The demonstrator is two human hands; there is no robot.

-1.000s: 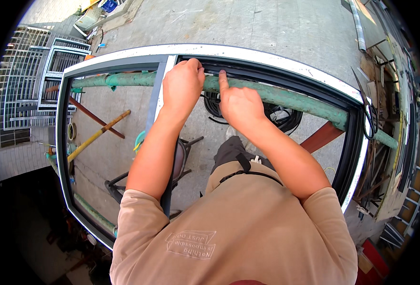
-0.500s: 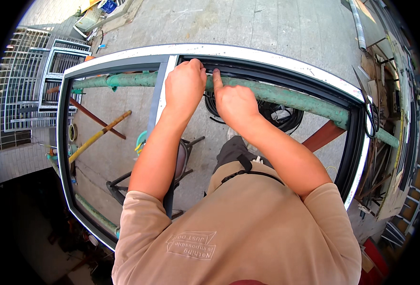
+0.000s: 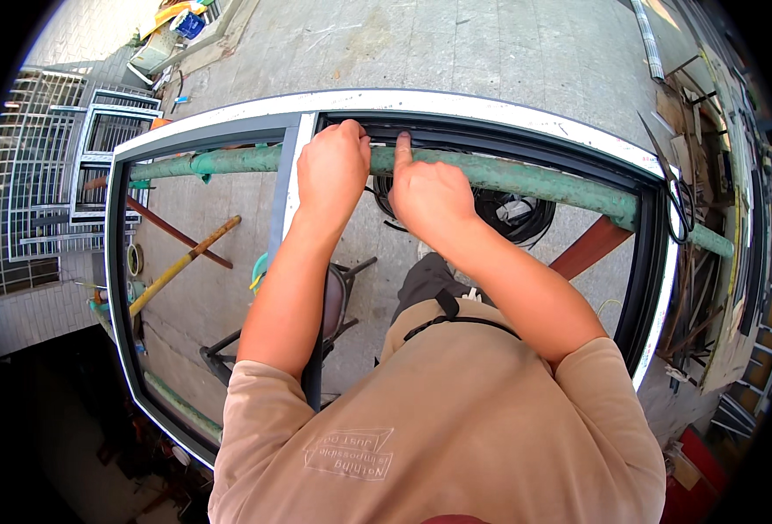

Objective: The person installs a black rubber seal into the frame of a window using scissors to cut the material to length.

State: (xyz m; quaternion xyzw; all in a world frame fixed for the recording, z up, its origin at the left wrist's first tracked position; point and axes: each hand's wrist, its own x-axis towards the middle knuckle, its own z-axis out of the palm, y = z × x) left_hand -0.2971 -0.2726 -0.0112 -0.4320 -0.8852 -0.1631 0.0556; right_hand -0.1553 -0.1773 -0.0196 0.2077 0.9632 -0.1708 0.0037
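Observation:
A large white-faced window frame [image 3: 491,106] with dark inner channels lies in front of me, split by an upright bar [image 3: 289,170]. My left hand [image 3: 335,170] is closed in a pinch at the far inner channel, just right of that bar. Its fingertips are turned away, so what they grip is hidden. Beside it, my right hand [image 3: 431,194] presses its outstretched index fingertip on a dark strip [image 3: 473,144] along the channel. The other fingers of that hand are curled, with nothing visible in them.
Green pipes [image 3: 526,175] run beneath the frame. Black-handled scissors [image 3: 683,210] rest over its far right corner. Below are a chair [image 3: 338,293], a coil of black cable [image 3: 534,218] and a yellow pole [image 3: 189,262]. More frames [image 3: 110,131] stand at the left.
The window frame sits slightly lower in view. Both hands keep nearly the same place along the far channel, the left still pinched and the right index finger still pressing.

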